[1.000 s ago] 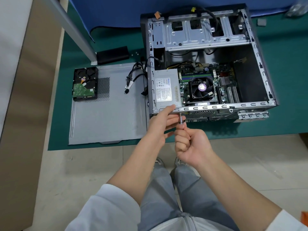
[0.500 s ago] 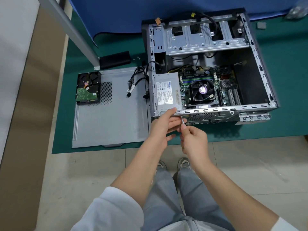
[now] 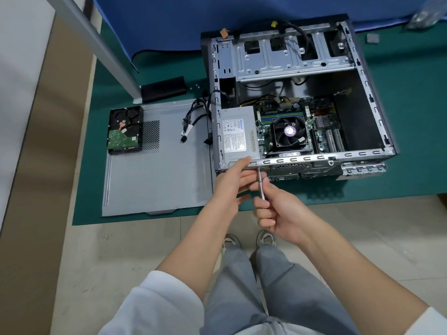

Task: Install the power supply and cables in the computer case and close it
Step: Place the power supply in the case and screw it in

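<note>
- The grey boxy metal power supply with a white label point(image 3: 235, 136) is seated in the near-left corner of the open grey steel computer case point(image 3: 367, 97), which lies on its side on the green mat point(image 3: 411, 93).
- It is judged heavy and rigid, with sharp sheet-metal edges; a hold by its flat sides, not by its cables, seems safest.
- The left hand point(image 3: 232, 182) is braced at the case's near rim, its fingertips point(image 3: 245, 161) touching the power supply's near edge, the other fingers loosely curled beside the tool's shaft.
- The slim silver-shafted screwdriver point(image 3: 260, 183) is gripped in the curled fingers of the right hand point(image 3: 278, 211); its tip meets the case's rear rim just beside the power supply.
- A mounting screw is probably being driven; the screw itself cannot be made out.
- The bundle of black loose cables point(image 3: 193, 119) hangs outside the case's left wall, over the flat grey side panel point(image 3: 154, 180).
- That panel is off the case, with a black hard drive point(image 3: 124, 129) on its far-left corner.
</note>
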